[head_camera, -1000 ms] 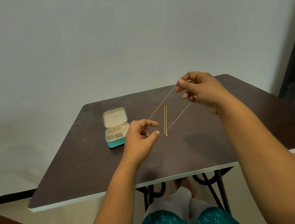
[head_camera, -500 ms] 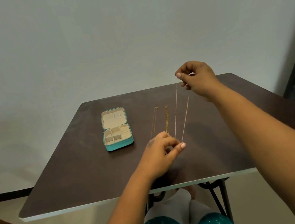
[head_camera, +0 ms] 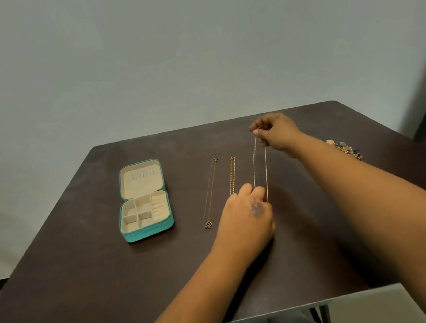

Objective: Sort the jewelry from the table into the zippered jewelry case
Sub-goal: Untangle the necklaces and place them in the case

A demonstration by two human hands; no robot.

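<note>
Three chains sit on the dark brown bench (head_camera: 85,281) right now, all running roughly top-to-bottom in the frame, side by side. The thin chain (head_camera: 260,170) on the right is the one in play: the right hand (head_camera: 276,132) pinches its far end up near the top-middle of the bench, fingers closed on it, and the left hand (head_camera: 246,217) has its fingers bunched on the near end at center frame. So it's stretched into a long narrow loop between both hands, and I can't tell whether it touches the bench or hangs just above it.

Next to it, toward the left, lies a chunkier beaded-looking gold chain (head_camera: 232,175), then a very fine necklace (head_camera: 210,192) with a small round pendant at its near end.

The teal jewelry case (head_camera: 143,201) is left of center, unzipped and flat open, cream lining, lid with little tabs, base split into small square compartments plus ring rolls. It's well apart from the held chain, off to the left, and the left hand is clearly the closer one, so I'd guess that hand leads the carry over.

A cluster of colorful stone jewelry (head_camera: 345,149) peeks out behind the right forearm at the right edge.
</note>
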